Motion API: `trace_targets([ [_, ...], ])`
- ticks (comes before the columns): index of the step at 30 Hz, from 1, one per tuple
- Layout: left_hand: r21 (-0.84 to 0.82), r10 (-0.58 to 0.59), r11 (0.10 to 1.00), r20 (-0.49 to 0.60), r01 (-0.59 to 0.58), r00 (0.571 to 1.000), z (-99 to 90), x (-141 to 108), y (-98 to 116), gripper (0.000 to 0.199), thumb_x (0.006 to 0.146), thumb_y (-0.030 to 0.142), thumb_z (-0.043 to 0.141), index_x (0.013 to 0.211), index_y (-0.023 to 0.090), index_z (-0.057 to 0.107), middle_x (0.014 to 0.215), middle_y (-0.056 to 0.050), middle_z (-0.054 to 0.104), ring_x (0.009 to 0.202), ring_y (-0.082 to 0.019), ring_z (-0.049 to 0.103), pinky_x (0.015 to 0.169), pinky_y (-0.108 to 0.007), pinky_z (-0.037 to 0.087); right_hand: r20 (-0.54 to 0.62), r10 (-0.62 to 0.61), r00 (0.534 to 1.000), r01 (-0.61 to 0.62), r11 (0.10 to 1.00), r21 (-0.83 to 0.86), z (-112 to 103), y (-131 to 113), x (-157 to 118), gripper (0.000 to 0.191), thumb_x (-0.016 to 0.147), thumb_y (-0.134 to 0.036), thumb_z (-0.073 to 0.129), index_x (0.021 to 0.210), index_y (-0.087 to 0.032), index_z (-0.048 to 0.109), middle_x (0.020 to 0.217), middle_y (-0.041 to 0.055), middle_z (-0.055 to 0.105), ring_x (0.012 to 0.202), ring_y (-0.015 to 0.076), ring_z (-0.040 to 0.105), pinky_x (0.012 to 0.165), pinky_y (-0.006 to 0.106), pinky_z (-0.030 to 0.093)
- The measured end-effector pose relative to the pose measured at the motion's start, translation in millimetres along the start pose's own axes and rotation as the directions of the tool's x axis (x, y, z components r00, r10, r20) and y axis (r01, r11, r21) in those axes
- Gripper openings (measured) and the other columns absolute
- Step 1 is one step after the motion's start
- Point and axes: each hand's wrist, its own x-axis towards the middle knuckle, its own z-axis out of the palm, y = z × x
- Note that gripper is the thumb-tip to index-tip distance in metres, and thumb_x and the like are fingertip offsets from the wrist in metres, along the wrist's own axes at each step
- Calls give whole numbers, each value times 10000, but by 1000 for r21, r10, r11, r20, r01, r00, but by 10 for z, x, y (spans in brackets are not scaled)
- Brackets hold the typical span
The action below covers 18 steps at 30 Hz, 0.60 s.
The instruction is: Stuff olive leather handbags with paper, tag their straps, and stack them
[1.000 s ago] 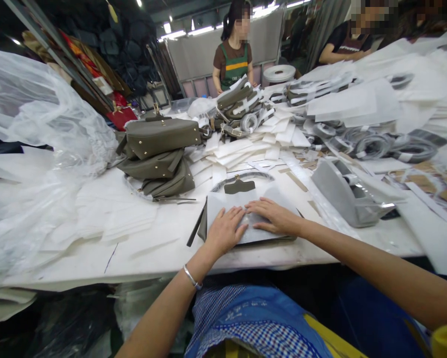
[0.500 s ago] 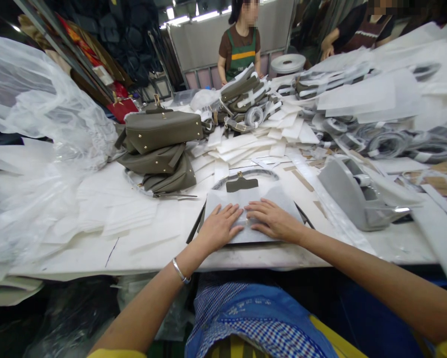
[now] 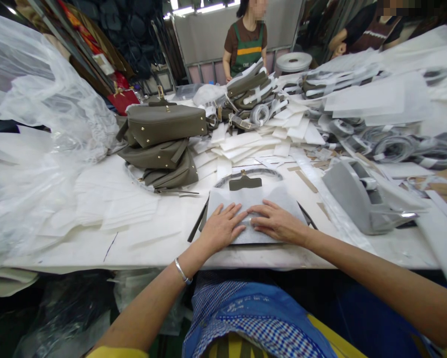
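An olive handbag lies flat near the table's front edge, its flap tab (image 3: 245, 184) and wrapped handle (image 3: 271, 172) pointing away from me. A white sheet (image 3: 218, 197) covers most of the bag's body; dark corners stick out at both sides. On the sheet's left half rests my left hand (image 3: 223, 226), palm down with fingers stretched. My right hand (image 3: 277, 222) lies flat on the right half, fingers spread. The fingertips of both hands almost meet at the middle. Neither hand grips anything.
Stacked olive handbags (image 3: 167, 127) stand at the back left. White foam sheets (image 3: 245, 141) and more bags (image 3: 253, 87) pile up behind. A grey bag (image 3: 357, 199) lies to the right, near wrapped coiled handles (image 3: 393, 146). Clear plastic (image 3: 47, 94) heaps at left. A co-worker (image 3: 245, 42) stands across.
The view has shifted slightly. Both hands stay flat on the white sheet, with the left fingers now slightly nearer the right hand's fingertips.
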Motion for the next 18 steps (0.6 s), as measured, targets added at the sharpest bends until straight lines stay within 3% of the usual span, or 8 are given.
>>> trace_targets([
  [6, 22, 6, 1000, -17, -5, 1000, 16, -8, 15, 467, 1035, 454, 350, 1464, 291, 440, 1551, -70, 429, 1426, -247, 401, 1174, -496, 296, -137, -12, 991, 25, 996, 89, 39, 20, -68, 240, 983, -297, 545, 1177, -255, 680, 1273, 82, 682, 1204, 216, 620, 1124, 496, 394],
  [11, 19, 12, 1000, 30, -13, 999, -7, 8, 22, 455, 1044, 435, 310, 1458, 304, 446, 1570, -78, 396, 1440, -265, 375, 1171, -530, 282, -208, -27, 978, 38, 998, 49, 94, 17, -95, 221, 980, -230, 550, 1138, -232, 704, 1177, 66, 736, 1133, 196, 672, 1085, 438, 464],
  [15, -12, 29, 1000, 93, -28, 995, -66, 23, -2, 496, 1032, 500, 295, 1464, 303, 437, 1599, -72, 342, 1461, -272, 334, 1184, -551, 247, -148, 2, 989, 1, 1000, 22, 71, 3, -73, 212, 990, -219, 521, 1041, -209, 727, 1118, 75, 755, 1116, 191, 682, 1067, 413, 482],
  [18, -25, 29, 999, 97, -27, 995, -80, 0, -22, 552, 1007, 556, 328, 1498, 310, 381, 1614, -62, 310, 1489, -292, 265, 1201, -575, 194, -39, 39, 998, -39, 999, 6, 12, -12, -39, 282, 1002, -246, 481, 1215, -203, 662, 1247, 86, 701, 1242, 213, 601, 1133, 481, 404],
])
